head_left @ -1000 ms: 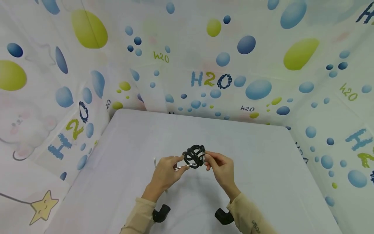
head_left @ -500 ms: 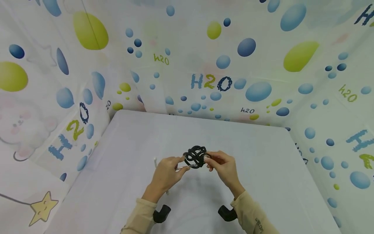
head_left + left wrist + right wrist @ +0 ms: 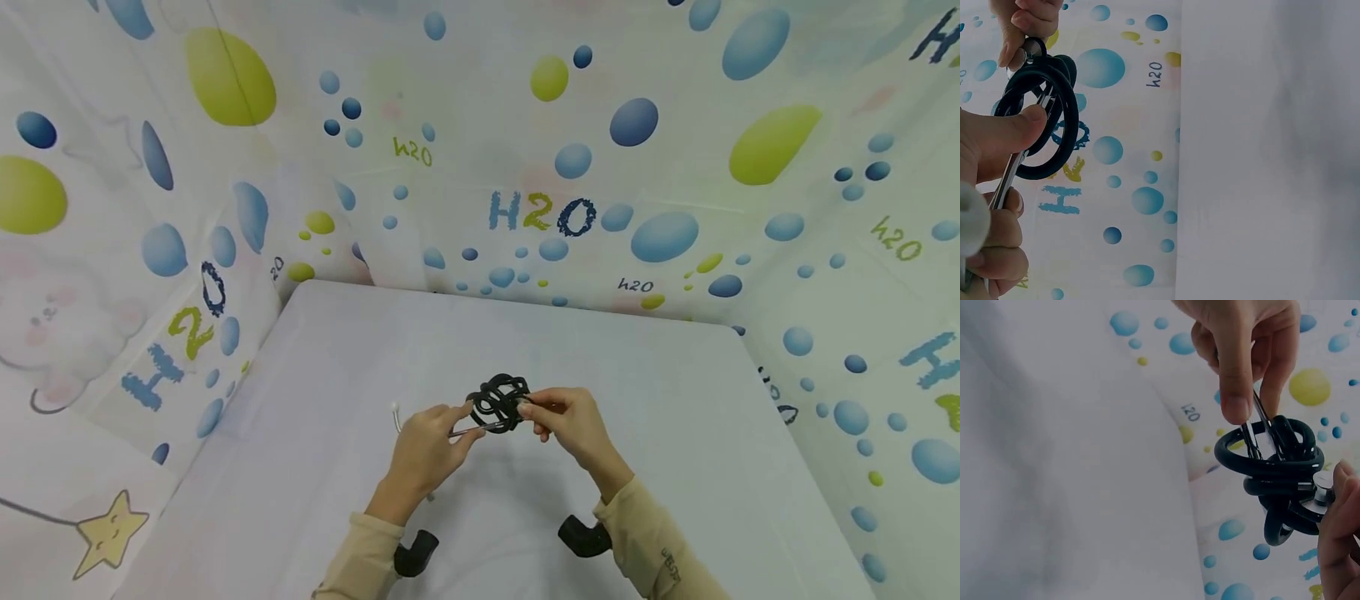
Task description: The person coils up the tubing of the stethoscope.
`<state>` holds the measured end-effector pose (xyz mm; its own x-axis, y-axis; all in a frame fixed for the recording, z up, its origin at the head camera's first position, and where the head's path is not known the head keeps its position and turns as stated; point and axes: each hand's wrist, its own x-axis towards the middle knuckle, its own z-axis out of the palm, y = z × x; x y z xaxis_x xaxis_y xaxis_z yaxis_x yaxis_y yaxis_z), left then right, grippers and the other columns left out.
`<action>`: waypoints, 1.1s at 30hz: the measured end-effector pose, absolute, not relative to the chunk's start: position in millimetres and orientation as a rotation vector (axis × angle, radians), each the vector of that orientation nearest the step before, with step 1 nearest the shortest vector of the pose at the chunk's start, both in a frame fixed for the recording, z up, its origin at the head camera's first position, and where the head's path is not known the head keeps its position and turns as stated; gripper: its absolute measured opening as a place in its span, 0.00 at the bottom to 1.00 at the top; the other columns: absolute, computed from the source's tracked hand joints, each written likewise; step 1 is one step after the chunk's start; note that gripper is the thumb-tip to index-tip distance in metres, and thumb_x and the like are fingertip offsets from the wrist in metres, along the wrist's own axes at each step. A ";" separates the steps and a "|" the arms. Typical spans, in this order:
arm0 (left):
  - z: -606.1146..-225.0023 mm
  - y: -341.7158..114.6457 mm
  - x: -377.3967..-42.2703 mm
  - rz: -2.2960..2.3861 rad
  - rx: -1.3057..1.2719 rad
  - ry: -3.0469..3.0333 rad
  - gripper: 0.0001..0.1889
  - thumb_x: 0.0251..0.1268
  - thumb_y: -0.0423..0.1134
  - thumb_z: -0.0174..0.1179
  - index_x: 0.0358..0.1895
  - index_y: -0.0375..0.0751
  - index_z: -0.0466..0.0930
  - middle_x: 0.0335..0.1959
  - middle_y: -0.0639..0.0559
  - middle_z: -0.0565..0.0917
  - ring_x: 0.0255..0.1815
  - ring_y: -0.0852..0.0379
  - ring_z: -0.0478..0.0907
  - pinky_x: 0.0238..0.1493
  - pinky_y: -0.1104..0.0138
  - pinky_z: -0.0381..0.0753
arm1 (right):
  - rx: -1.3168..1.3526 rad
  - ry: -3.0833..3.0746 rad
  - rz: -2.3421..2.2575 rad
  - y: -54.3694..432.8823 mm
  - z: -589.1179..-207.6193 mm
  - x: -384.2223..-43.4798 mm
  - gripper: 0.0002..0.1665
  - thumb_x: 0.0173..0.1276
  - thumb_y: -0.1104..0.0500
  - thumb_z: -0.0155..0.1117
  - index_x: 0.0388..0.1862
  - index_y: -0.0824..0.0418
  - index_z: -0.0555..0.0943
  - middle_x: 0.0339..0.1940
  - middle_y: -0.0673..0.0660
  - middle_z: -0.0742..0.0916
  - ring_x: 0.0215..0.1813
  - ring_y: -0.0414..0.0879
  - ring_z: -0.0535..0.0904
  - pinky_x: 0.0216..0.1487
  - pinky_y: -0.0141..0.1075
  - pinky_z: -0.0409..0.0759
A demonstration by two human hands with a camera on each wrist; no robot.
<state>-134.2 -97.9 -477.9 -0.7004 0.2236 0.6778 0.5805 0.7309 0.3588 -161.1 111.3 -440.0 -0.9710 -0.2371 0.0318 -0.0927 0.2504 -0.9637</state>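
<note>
A stethoscope is held up above the table, its black tubing (image 3: 1279,486) wound into a knotted bundle. My left hand (image 3: 427,442) grips its metal ear tubes (image 3: 1007,178), thumb on top, and the tubes run into the coil. One white ear tip (image 3: 394,406) sticks out behind that hand in the head view, and a pale tip looms large at the left edge of the left wrist view. On the bundle's other side, my right hand (image 3: 573,425) pinches the silvery chest piece (image 3: 1322,481) between thumb and fingers. The fingers partly cover the chest piece.
The white table (image 3: 360,350) lies under both hands. Walls of printed sheeting (image 3: 465,167) with blue and green drops rise behind it and at both sides. Black curved pieces (image 3: 416,554) (image 3: 585,537) sit by the sleeves at each wrist.
My right hand turns slightly at the coil, its wrist and sleeve shifting a little right, fingers closing in on the bundle. The left hand stays nearly still with the ear tubes.
</note>
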 end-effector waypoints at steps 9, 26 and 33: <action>-475.7 -95.0 -134.0 -0.649 -0.569 -2.287 0.18 0.37 0.40 0.77 0.35 0.36 0.86 0.18 0.50 0.80 0.12 0.62 0.69 0.16 0.72 0.69 | -0.425 2.213 -1.827 119.1 -446.3 -162.8 0.17 0.66 0.69 0.59 0.50 0.81 0.76 0.38 0.71 0.83 0.29 0.39 0.82 0.37 0.35 0.82; -473.6 -93.0 -138.5 -0.825 -0.475 -2.271 0.17 0.37 0.37 0.77 0.34 0.33 0.85 0.19 0.50 0.81 0.15 0.64 0.65 0.17 0.74 0.66 | -0.965 2.410 -1.960 116.9 -467.8 -152.3 0.07 0.66 0.75 0.54 0.40 0.70 0.77 0.48 0.70 0.83 0.39 0.49 0.82 0.37 0.36 0.80; -474.3 -94.8 -139.6 -0.962 -0.426 -2.289 0.16 0.38 0.36 0.76 0.33 0.32 0.85 0.11 0.56 0.71 0.14 0.68 0.57 0.15 0.75 0.59 | -1.044 2.399 -2.127 108.5 -476.2 -142.6 0.07 0.62 0.79 0.55 0.39 0.74 0.77 0.47 0.74 0.81 0.50 0.46 0.82 0.43 0.34 0.80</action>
<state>-139.6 -94.8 -474.3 -0.7606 0.0561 0.6468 0.5014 0.6835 0.5304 -142.6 108.5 -476.2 -0.7845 -0.2905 0.5478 -0.5787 0.0255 -0.8152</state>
